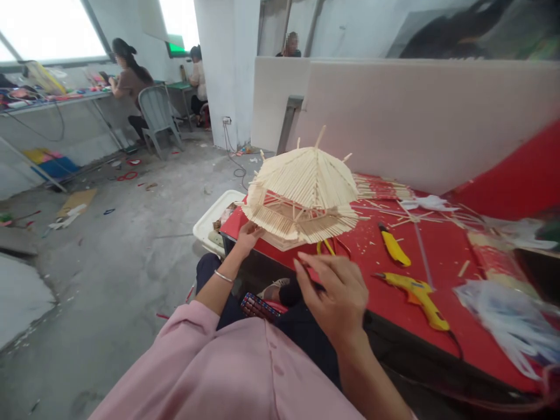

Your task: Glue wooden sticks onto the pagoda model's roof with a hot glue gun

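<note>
A model pavilion [301, 192] built of thin pale wooden sticks, with a two-tiered roof and several sticks poking up from its top, stands at the near left edge of the red table. My left hand [249, 234] is closed on the left lower edge of this model, its fingers partly hidden underneath. My right hand [336, 289] is raised in front of the table edge, apart from the model. Its thumb and index finger come together in a pinch; whether something small is between them I cannot make out. Behind that hand, yellow-handled scissors or pliers [326, 248] are partly hidden.
On the red table [420, 315] lie a yellow utility knife [395, 245], a yellow glue gun [415, 294], loose sticks [385, 189] and plastic bags [507, 318]. A white bin [205, 219] stands left of the table. White boards [406, 122] rise behind. Other people sit farther back.
</note>
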A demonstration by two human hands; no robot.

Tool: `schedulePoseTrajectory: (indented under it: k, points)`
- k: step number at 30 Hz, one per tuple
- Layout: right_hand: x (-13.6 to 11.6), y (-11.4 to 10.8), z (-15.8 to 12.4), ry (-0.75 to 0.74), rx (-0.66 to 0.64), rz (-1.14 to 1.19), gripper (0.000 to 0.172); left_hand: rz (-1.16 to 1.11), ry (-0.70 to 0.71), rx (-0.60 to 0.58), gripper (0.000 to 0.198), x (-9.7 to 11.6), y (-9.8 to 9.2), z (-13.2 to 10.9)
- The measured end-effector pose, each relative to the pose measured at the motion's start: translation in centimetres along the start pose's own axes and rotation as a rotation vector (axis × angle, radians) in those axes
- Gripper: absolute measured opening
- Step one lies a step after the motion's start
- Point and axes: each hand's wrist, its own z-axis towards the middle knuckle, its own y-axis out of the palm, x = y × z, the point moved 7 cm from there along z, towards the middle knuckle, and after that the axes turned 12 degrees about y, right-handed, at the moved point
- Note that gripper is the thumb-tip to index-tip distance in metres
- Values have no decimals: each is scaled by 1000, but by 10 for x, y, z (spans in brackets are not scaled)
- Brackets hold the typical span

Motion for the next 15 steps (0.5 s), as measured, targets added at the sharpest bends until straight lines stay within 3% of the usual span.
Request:
schedulePoseTrajectory:
  k: [2, 3, 5, 7, 10, 15]
  points:
    - [-38, 7, 32, -118, 134, -125, 22, 13, 20, -19, 29, 1, 2, -3]
    - [-48, 13, 46, -138, 130, -163, 23, 19, 29, -28, 28, 1, 3, -6]
    - [-57, 21, 62, -151, 125, -150, 20, 19, 41, -53, 28, 0, 5, -17]
    - [-51, 26, 63, -73, 83, -59, 13, -5, 47, -87, 34, -4, 8, -32]
    - [-23, 41, 46, 221, -68, 77, 14, -59, 38, -132, 41, -11, 10, -54]
    - [23, 83, 16, 845, -431, 468, 43, -117, 1, -240, 43, -15, 18, -79]
